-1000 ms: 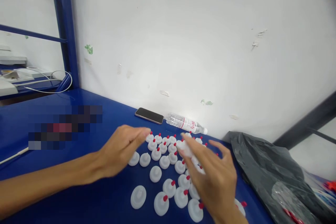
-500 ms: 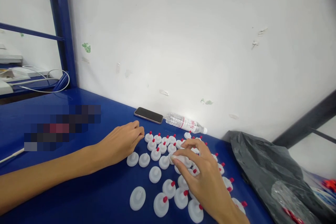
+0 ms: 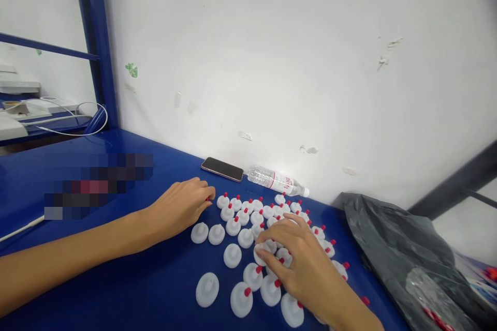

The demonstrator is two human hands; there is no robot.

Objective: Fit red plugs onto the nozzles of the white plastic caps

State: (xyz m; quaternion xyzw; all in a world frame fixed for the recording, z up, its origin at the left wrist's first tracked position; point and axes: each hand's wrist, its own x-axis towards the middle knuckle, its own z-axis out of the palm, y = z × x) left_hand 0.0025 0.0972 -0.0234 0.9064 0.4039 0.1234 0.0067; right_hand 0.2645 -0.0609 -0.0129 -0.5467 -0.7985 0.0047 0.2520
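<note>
Several white plastic caps (image 3: 241, 298), most with a small red tip, stand in rows on the blue table (image 3: 128, 289). My right hand (image 3: 306, 266) rests on the caps in the middle of the group, its fingertips pinching one white cap (image 3: 261, 254). My left hand (image 3: 181, 206) lies on the table at the left end of the back row, fingers curled, with a bit of red showing at its fingertips beside a red-tipped cap (image 3: 222, 200).
A phone (image 3: 222, 169) and a lying water bottle (image 3: 276, 181) sit against the white wall. A black plastic bag (image 3: 404, 248) lies at the right. White cables (image 3: 73, 119) and a blue frame post (image 3: 97, 41) are at the left.
My right hand came down from above the caps onto them and slid nearer to me, closing its fingers on one cap. My left hand lowered to the table and curled its fingers.
</note>
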